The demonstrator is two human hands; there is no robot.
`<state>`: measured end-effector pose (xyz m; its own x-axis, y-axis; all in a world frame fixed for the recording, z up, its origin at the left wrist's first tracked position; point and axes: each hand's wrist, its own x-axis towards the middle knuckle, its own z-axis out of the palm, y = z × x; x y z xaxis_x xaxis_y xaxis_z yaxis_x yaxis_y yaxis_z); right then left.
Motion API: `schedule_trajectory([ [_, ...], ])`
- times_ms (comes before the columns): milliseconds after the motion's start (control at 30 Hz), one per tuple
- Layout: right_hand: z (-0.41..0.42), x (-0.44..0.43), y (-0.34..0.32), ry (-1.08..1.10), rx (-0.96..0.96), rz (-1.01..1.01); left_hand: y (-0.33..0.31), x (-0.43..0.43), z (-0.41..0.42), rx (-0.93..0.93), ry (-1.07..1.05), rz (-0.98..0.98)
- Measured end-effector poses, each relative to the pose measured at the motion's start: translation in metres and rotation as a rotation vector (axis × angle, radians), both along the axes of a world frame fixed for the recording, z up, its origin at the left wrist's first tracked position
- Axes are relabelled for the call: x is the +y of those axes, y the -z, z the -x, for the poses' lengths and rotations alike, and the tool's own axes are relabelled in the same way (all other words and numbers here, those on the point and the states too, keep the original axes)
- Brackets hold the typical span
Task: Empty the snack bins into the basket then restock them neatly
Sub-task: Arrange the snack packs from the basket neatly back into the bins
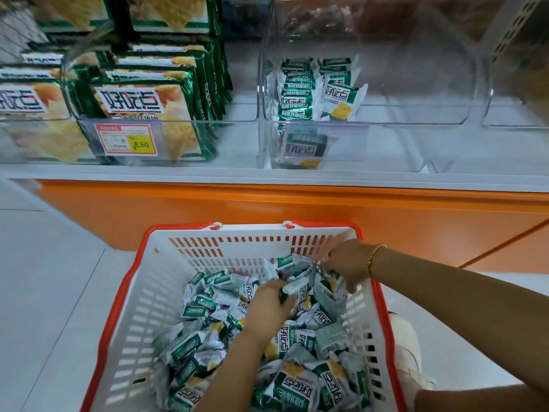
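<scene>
A white basket with a red rim (166, 281) stands on the floor below the shelf, holding several small green-and-white snack packets (208, 316). My left hand (269, 304) reaches into the pile and grips packets at its middle. My right hand (349, 264) is at the basket's far right corner, pinching packets there. On the shelf, a clear plastic bin (416, 114) holds a neat row of the same packets (297, 90) along its left side, with one packet (341, 101) leaning beside them. The rest of that bin is bare.
To the left, another clear bin (166, 126) holds large green cracker bags and carries a red-and-yellow price tag (126, 141). An orange panel (267, 209) runs under the white shelf edge. White floor lies left of the basket. A light shoe (407, 343) shows to the right.
</scene>
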<state>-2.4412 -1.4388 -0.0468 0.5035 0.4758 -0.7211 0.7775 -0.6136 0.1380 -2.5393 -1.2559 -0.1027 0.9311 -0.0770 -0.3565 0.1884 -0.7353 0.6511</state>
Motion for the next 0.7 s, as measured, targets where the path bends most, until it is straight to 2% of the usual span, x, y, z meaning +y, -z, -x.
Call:
schedule_trajectory([
  [167, 0.006, -0.005, -0.010, 0.129, 0.073, -0.186, -0.035, 0.008, -0.013, 0.174, -0.251, 0.217],
  [233, 0.007, -0.005, -0.023, 0.219, 0.114, -0.293, -0.046, 0.018, -0.015, 0.284, -0.338, 0.391],
  [333, 0.003, -0.002, -0.056, 0.344, 0.116, -0.481, -0.061, 0.030, -0.011, 0.403, -0.318, 0.526],
  [433, 0.001, 0.003, -0.093, 0.368, 0.031, -0.722, -0.072, 0.034, -0.010, 0.448, -0.368, 0.627],
  [533, 0.008, 0.016, -0.119, 0.350, -0.020, -1.024, -0.093, 0.029, -0.011, 0.449, -0.482, 0.902],
  [700, 0.027, 0.034, -0.132, 0.298, -0.003, -1.117, -0.130, 0.026, -0.011, 0.291, -0.680, 1.222],
])
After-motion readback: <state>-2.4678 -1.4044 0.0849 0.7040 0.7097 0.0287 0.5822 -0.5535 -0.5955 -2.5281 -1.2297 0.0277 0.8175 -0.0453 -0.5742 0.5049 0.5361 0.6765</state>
